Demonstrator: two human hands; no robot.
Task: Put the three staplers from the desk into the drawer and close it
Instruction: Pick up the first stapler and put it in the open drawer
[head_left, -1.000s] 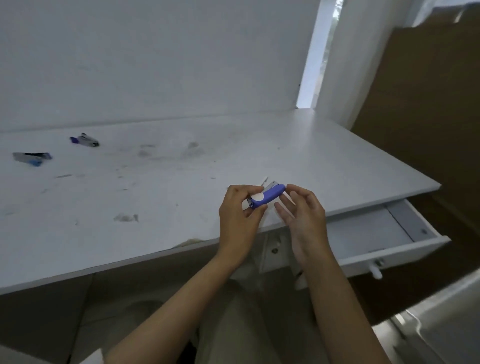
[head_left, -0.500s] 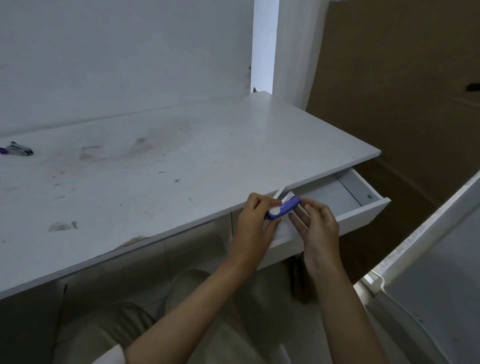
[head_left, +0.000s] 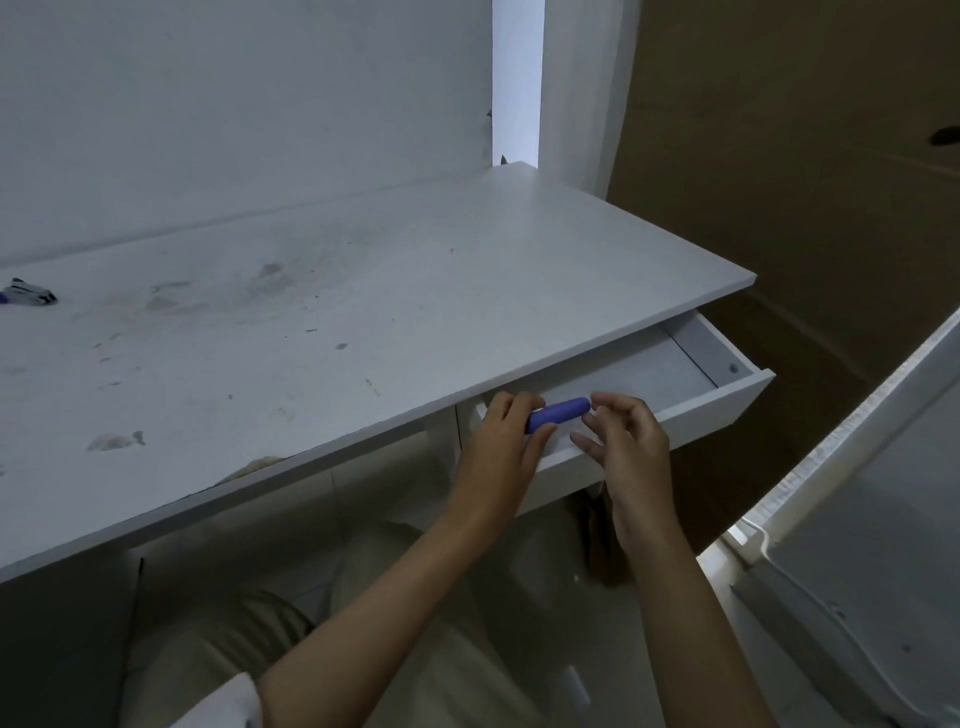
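Observation:
My left hand (head_left: 506, 441) grips a small blue stapler (head_left: 558, 413) and holds it over the left part of the pulled-out white drawer (head_left: 717, 402), which sits under the desk's right end. My right hand (head_left: 623, 441) hovers just right of the stapler, fingers apart, its fingertips at the stapler's end; whether they touch it I cannot tell. A second stapler (head_left: 28, 293), grey with a purple tip, lies on the white desk (head_left: 311, 332) at the far left edge of view. The third stapler is out of view.
The desk top is stained and backs onto a white wall. A brown panel (head_left: 805, 182) stands to the right of the desk. A white appliance or cabinet (head_left: 857, 545) juts in at the lower right, close to the drawer front. My knees are under the desk.
Both hands carried the blue stapler from above the desk's front edge to over the drawer. The stapler, seen partly sprung apart earlier, is now closed. The view swung right.

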